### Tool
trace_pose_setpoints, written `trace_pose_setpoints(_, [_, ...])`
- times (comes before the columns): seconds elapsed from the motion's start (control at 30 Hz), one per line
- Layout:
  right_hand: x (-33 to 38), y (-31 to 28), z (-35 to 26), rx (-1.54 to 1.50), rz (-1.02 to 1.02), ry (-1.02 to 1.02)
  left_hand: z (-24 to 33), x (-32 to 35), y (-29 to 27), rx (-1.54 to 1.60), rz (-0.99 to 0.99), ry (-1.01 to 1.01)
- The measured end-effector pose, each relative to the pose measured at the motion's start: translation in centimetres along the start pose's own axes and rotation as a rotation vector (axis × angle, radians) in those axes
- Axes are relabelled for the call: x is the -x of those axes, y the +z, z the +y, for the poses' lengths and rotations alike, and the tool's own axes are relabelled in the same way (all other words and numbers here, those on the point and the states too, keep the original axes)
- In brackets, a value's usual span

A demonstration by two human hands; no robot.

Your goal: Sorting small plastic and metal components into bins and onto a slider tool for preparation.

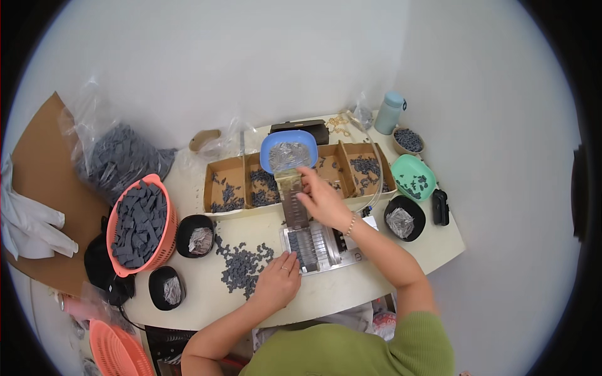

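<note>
My right hand (323,202) is closed on the side of a narrow slotted plate (295,210), brownish and partly see-through, that stands tilted up from a metal jig (323,250). Several parallel slots run across the jig, and its left part holds grey pieces. At the jig's lower left corner, my left hand (280,282) grips the edge with bent fingers; its fingertips are partly hidden. Beside that hand lies a loose heap of small dark grey pieces (241,268). Just beyond the plate's upper end, a blue bowl (302,138) holds thin silvery pieces.
Behind the jig stands a divided cardboard box (222,168) with grey pieces. Black bowls (187,249) of thin pieces flank the work, a pink basket (169,241) stands left, and a green bowl (419,164) right. A bottle (389,116) and a thin hose (380,163) are at the back right.
</note>
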State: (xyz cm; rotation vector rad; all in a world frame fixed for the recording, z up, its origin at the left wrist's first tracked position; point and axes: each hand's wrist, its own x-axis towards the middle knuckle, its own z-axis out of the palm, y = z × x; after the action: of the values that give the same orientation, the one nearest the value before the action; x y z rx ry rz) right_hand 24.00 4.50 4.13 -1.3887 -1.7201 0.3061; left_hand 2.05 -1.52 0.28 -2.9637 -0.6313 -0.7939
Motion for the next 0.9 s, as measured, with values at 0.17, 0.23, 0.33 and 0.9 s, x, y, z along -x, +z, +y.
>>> trace_pose_setpoints(0.17, [0.8,0.5,1.9,-0.156,-0.182,-0.010,1.1,-1.4,0.1,-0.202,-0.188,0.000])
trace_pose_setpoints(0.23, [0.7,-2.3,1.7,-0.123,-0.162,0.040,1.0,-1.9,-0.3,-0.225,-0.272,0.035])
trace_pose_setpoints(0.33, [-0.2,-7.5,4.3,0.061,0.164,0.075,0.7,-2.4,-0.7,-0.237,-0.355,0.084])
trace_pose_setpoints(0.9, [-1.6,-9.5,12.3,1.054,-0.454,-0.003,-4.5,-4.4,-4.2,-0.029,0.168,-0.243])
